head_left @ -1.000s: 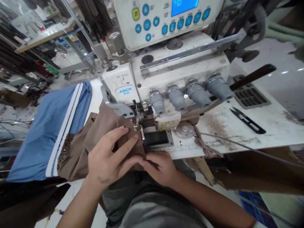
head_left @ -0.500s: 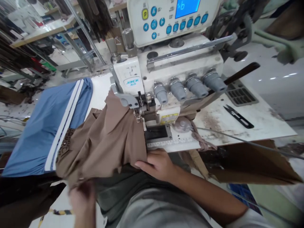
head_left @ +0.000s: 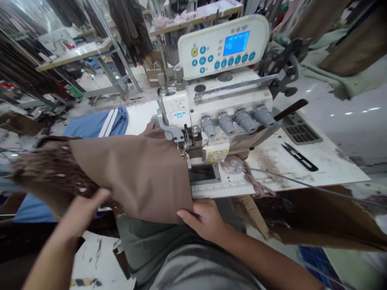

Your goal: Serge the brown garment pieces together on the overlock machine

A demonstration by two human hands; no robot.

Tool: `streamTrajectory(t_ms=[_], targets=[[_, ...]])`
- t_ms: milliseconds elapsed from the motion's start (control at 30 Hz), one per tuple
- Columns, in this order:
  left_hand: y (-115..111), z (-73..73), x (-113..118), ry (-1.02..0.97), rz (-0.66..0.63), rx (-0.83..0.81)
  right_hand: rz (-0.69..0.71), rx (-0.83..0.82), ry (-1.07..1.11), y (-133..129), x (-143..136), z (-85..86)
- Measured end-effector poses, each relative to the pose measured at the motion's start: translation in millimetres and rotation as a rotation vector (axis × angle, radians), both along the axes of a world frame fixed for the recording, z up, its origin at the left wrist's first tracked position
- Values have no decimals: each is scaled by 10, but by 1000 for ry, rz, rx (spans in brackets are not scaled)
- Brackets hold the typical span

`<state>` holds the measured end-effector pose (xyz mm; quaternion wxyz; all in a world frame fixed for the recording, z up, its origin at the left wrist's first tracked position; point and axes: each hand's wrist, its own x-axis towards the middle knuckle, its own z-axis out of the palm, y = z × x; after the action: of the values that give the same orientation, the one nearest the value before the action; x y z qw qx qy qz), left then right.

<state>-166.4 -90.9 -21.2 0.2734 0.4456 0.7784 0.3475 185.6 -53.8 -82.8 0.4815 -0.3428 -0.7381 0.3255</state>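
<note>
A piece of brown fabric (head_left: 136, 173) stretches from under the presser foot of the white sewing machine (head_left: 177, 106) towards the left. Its far left part is a dark, textured, patterned section (head_left: 65, 177). My right hand (head_left: 207, 219) pinches the front right corner of the fabric at the table edge, thumb on top. My left hand (head_left: 83, 211), blurred by motion, grips the fabric's lower left edge by the patterned section; its thumb shows and its other fingers are mostly hidden.
Folded blue fabric (head_left: 87, 123) with white stripes lies behind the brown cloth. Black thread snips (head_left: 300, 158) rest on the table right of the machine. A cable (head_left: 290, 183) crosses the front edge above a cardboard box (head_left: 317, 217). Clothes racks and other tables stand behind.
My left hand has moved up and left, blurred. The bunched fabric is now spread flatter, and its patterned section has swung out over the blue fabric. My right hand keeps its pinch.
</note>
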Motion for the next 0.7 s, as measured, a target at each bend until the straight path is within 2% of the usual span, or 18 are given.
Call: streamTrajectory(t_ms=[100, 167, 267, 367, 400, 467, 600, 700], targets=[[0, -134, 190, -254, 85, 141, 2, 81, -18, 41, 20, 96], [-72, -170, 308, -372, 140, 152, -9, 106, -28, 78, 40, 167], [-177, -170, 468, -401, 205, 98, -49, 85, -54, 134, 49, 212], [-216, -150, 585, -470, 224, 247, -61, 60, -50, 163, 15, 183], [-217, -146, 607, -468, 201, 234, -65, 52, -43, 166, 0, 169], [-212, -147, 622, -404, 180, 168, -66, 37, -29, 168, -24, 151], [-181, -171, 583, -412, 234, 278, -30, -1, 3, 173, -38, 148], [-142, -144, 573, -417, 283, 279, -8, -68, 37, 177, -32, 149]])
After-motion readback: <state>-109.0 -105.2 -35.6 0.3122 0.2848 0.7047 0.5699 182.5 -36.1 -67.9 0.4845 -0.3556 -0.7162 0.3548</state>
